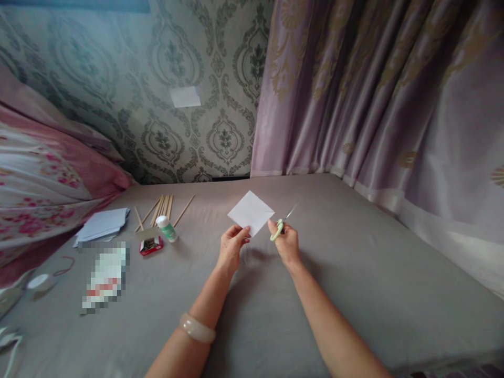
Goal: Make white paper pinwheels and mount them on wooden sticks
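Note:
My left hand [235, 242] pinches the lower edge of a white square sheet of paper [249, 211], which is held up with one corner pointing up. A short slit or line runs inward from the paper's right corner. In my right hand [288, 244] is a pair of scissors [277, 229] with pale green handles. Their blades point up and away to the right, apart from the paper, and look blurred, so I cannot tell whether they are spread.
On the grey cloth surface [354, 273], to the left, lie a stack of white paper [103, 224], several wooden sticks [167, 206], a glue stick [167, 229] and a small red box [151, 245] with dark bits inside. A pixelated packet [106, 275] and a white roll [40, 282] are nearer.

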Demonstrator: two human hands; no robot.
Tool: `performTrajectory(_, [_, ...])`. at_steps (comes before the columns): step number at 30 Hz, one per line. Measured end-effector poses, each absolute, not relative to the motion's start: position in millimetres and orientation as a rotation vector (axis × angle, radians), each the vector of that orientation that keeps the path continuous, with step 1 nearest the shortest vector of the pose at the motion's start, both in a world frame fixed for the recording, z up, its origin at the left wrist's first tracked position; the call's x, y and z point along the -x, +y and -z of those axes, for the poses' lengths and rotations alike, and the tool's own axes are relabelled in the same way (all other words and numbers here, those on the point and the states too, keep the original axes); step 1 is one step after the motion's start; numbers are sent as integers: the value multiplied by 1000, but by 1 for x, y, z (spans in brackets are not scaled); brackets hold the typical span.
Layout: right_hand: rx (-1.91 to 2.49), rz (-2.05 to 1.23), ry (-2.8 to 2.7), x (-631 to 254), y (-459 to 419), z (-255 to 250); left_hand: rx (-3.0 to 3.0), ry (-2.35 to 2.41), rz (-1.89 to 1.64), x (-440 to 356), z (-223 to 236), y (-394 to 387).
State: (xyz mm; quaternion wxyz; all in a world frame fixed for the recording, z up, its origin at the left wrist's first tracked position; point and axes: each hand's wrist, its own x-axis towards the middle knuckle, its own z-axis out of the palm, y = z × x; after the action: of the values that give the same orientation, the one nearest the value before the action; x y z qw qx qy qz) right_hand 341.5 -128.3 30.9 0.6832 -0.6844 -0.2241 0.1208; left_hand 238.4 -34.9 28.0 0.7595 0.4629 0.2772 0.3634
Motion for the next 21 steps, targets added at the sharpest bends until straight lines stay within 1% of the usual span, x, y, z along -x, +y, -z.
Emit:
performTrajectory(2, [1658,-344,-613,-338,-133,-33,-976,612,-837,-235,-29,-28])
performTrajectory(5, [1793,-558,-864,-329,-139,-33,-920,634,-898,-227,-31,-17])
performTrajectory(8, [1802,-777,-1064,-319,-141,-31,-875,647,-947,-219,-35,-8])
performTrajectory(10, [1789,-858,-1167,-312,-141,-30,-856,641,-974,-215,-37,-5])
performTrajectory(15, [1791,-924,-1334,-299,-140,-28,-834,619,-985,-211,-44,-10])
performTrajectory(21, [1778,-895,-1323,-293,-138,-27,-828,618,-950,-214,-47,-21])
